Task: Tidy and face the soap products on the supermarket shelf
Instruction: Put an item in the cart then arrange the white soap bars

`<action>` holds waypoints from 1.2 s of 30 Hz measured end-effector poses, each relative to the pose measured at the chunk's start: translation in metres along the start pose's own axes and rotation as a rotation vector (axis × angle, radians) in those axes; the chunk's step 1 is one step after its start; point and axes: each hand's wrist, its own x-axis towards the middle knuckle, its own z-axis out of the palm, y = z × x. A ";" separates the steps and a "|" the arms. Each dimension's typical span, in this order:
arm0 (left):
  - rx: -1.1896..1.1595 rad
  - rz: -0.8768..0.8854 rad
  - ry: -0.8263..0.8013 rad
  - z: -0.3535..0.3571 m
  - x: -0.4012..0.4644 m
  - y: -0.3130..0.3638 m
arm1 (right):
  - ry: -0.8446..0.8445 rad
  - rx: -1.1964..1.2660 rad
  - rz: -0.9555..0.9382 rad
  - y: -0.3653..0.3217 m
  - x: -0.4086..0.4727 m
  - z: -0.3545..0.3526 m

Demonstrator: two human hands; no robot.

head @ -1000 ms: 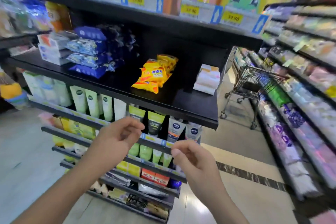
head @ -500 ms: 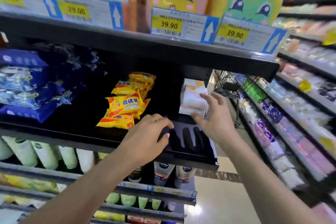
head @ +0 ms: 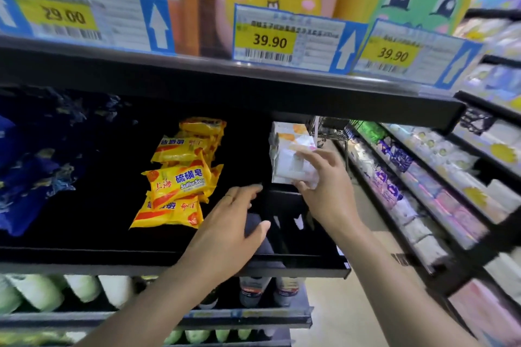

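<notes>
Soap boxes [head: 290, 160] on black shelf [head: 84, 239]

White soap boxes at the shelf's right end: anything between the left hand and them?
Nothing visible. The left hand hovers open over bare black shelf; the right hand already grips the white soap boxes. The yellow sulfur soap packets lie off to the left.

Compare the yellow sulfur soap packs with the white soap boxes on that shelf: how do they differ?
The yellow sulfur soap packs are soft wrappers lying in a loose, skewed pile; the white soap boxes are rigid and stacked squarely. No hand touches the packs; the right hand grips the boxes. Both sit on the same black shelf.
</notes>
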 end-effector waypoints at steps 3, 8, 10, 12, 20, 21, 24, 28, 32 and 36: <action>-0.294 -0.068 0.000 0.000 0.007 0.001 | 0.040 0.126 -0.073 -0.007 -0.027 -0.002; -0.562 -0.056 -0.026 0.000 0.012 0.005 | 0.037 0.248 -0.200 -0.020 -0.065 0.011; -0.571 -0.059 -0.009 0.000 0.011 0.004 | 0.031 0.311 -0.195 -0.022 -0.073 0.016; -0.630 -0.069 -0.020 0.000 0.010 0.002 | 0.029 0.415 -0.142 -0.020 -0.076 0.017; -0.746 -0.099 -0.049 -0.002 0.011 -0.001 | -0.220 0.890 0.062 -0.009 -0.067 0.003; -0.739 -0.097 -0.060 -0.002 0.011 0.000 | -0.225 0.900 0.072 -0.008 -0.067 0.001; -0.710 -0.091 -0.070 -0.002 0.010 0.001 | -0.242 0.948 0.101 -0.006 -0.066 -0.001; -0.595 -0.065 -0.064 -0.003 0.008 0.003 | -0.269 0.996 0.131 -0.003 -0.066 -0.003; -0.529 -0.002 -0.025 -0.003 0.007 0.005 | -0.278 1.037 0.169 -0.001 -0.066 -0.005; -0.484 0.049 0.022 -0.004 0.008 0.006 | -0.288 1.033 0.190 -0.001 -0.065 -0.006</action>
